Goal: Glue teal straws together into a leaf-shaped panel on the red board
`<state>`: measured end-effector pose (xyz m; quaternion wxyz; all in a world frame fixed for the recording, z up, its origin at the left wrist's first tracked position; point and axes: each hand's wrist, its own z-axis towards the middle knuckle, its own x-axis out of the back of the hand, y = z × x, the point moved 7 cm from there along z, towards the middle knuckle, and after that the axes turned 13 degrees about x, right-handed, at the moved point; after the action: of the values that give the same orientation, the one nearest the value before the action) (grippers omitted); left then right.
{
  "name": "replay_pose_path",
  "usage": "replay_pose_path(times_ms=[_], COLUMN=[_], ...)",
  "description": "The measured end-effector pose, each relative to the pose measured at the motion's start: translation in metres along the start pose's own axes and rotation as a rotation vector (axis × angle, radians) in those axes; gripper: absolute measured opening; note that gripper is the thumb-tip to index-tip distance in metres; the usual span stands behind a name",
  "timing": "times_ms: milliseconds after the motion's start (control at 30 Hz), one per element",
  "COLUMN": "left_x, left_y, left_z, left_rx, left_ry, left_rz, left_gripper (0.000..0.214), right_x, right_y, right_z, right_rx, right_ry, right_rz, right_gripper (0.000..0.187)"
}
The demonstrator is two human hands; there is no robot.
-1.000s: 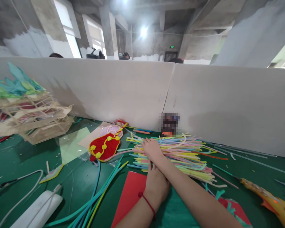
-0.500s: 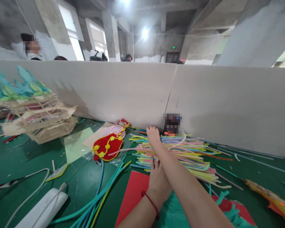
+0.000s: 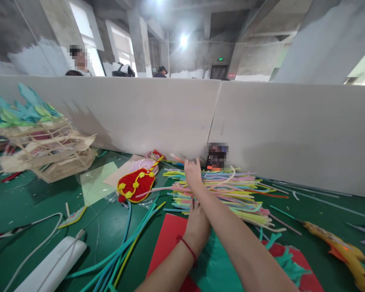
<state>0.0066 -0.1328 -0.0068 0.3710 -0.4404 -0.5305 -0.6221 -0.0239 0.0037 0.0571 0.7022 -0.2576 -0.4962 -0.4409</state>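
Observation:
Many pastel pipe cleaners [image 3: 225,190] lie in a loose pile in front of the white partition. My right hand [image 3: 193,172] is at the pile's far left side, its fingers closed on a pinkish-orange pipe cleaner [image 3: 178,158] whose end sticks out to the left. Below it, my left hand [image 3: 198,217], with a red cord bracelet at the wrist, rests at the near edge of the pile, fingertips stretched onto the stems. The right forearm crosses over and hides part of it. Underneath are a red sheet [image 3: 170,235] and teal material [image 3: 220,263].
A red fan-shaped piece with yellow flowers [image 3: 136,184] lies left of the pile. Teal and blue pipe cleaners [image 3: 124,251], a white power strip [image 3: 53,263] and a wooden-frame model [image 3: 57,158] are further left. A yellow glue gun [image 3: 334,243] lies right. The partition [image 3: 124,113] bounds the back.
My right hand has lifted slightly, and a pinkish-orange pipe cleaner now shows in its fingers. My left hand stays by the near edge. A person beyond the partition appears further right.

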Motion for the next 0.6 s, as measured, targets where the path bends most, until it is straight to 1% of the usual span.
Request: replay_pose_path(times_ms=[67,133,200,267,333,367,400,467,533,600], left_x=[0.006,0.015,0.025,0.034,0.043,0.046,0.048,0.048,0.045,0.044], left_y=[0.000,0.000,0.001,0.005,0.007,0.008,0.008,0.008,0.009,0.010], left_z=[-0.002,-0.002,-0.003,-0.006,-0.011,-0.013,-0.014,-0.014,-0.010,-0.002], left_rx=[-0.012,-0.016,-0.044,-0.076,-0.049,-0.020,0.009,0.037,0.020,-0.015], left_ry=[-0.020,-0.004,0.044,0.120,0.205,0.234,0.245,0.214,0.149,0.108], left_rz=[-0.014,-0.019,0.007,0.068,0.139,0.170,0.193,0.215,0.212,0.208], left_gripper=[0.049,0.046,0.043,0.045,0.050,0.052,0.052,0.050,0.046,0.043], right_x=[0.027,0.057,0.088,0.107,0.115,0.117,0.118,0.118,0.113,0.105], right_y=[0.005,0.011,0.021,0.033,0.045,0.050,0.052,0.052,0.052,0.047], right_z=[-0.015,-0.035,-0.064,-0.097,-0.134,-0.153,-0.171,-0.210,-0.250,-0.286], right_rx=[-0.012,-0.045,-0.095,-0.152,-0.240,-0.271,-0.266,-0.246,-0.268,-0.248], right_ry=[0.097,0.229,0.441,0.572,0.630,0.645,0.624,0.550,0.463,0.367], right_rz=[0.012,0.047,0.198,0.398,0.604,0.688,0.752,0.815,0.805,0.760], right_gripper=[0.031,0.031,0.028,0.024,0.024,0.024,0.023,0.026,0.025,0.030])
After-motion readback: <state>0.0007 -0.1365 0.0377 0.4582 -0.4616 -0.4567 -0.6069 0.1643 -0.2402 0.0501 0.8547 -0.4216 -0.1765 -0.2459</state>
